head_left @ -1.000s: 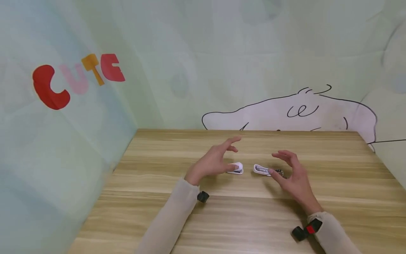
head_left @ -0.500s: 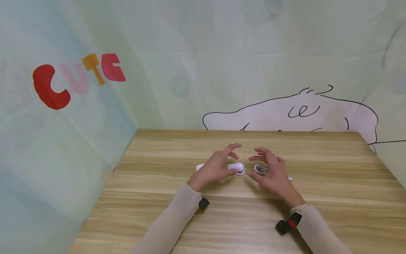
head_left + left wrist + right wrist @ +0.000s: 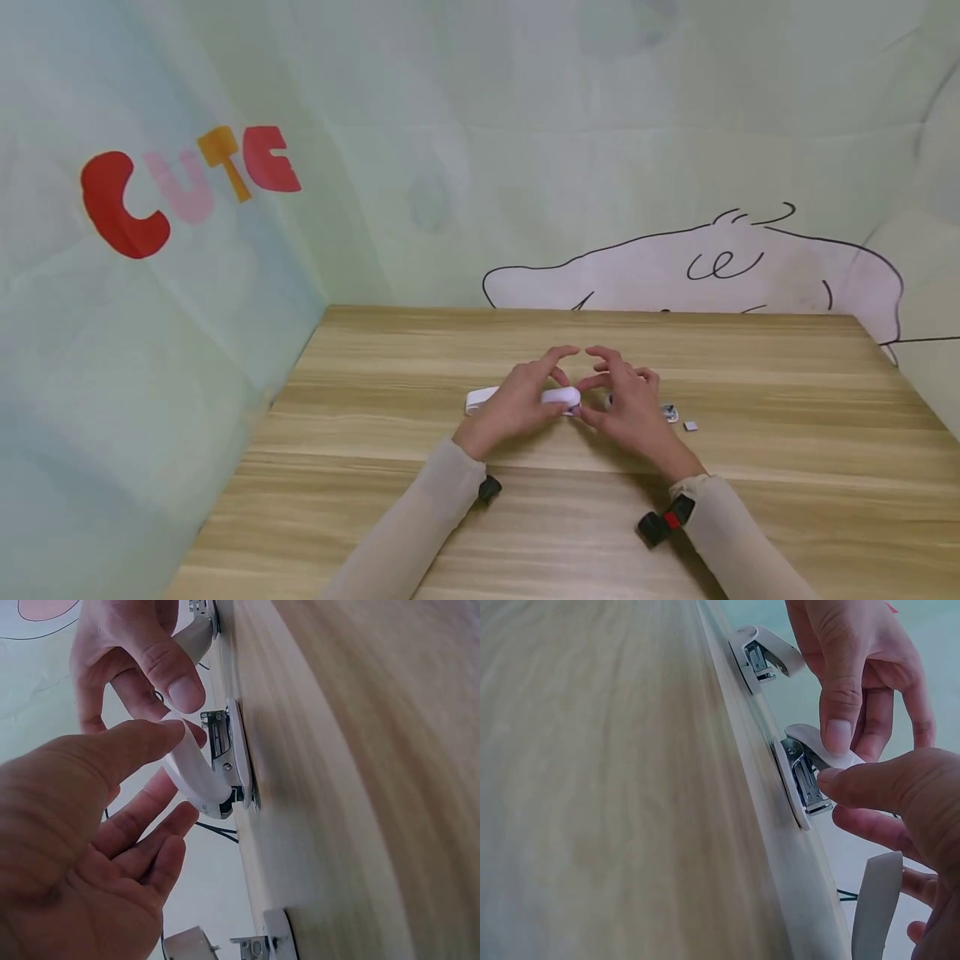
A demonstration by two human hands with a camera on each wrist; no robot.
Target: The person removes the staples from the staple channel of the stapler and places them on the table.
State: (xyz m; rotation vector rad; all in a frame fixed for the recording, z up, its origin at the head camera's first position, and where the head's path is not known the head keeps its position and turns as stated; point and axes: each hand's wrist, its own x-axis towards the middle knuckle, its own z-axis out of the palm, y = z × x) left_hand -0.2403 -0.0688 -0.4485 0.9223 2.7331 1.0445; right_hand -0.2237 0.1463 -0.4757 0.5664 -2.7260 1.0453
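Three small white staplers lie on the wooden table in a row. At the middle stapler [image 3: 566,396], both hands meet. Its white handle is raised from the metal staple channel [image 3: 805,780]. My left hand [image 3: 517,402] pinches the handle from its rear side, thumb on the near side and fingers beyond. Across from it, my right hand [image 3: 633,412] has its thumb and a finger on the free end of the handle. The left stapler [image 3: 480,397] is partly behind my left hand. Most of the right stapler [image 3: 670,412] is hidden by my right hand.
A small pale rectangular piece [image 3: 691,426] lies right of the right stapler. The wooden table [image 3: 375,367] runs back to a printed cloth wall [image 3: 420,167]. Dark wrist cameras [image 3: 655,528] are strapped at both cuffs.
My right hand has moved left from the right stapler to the middle one, uncovering the small pale piece. My left hand has shifted slightly right and nearer, its fingers closing on the middle stapler.
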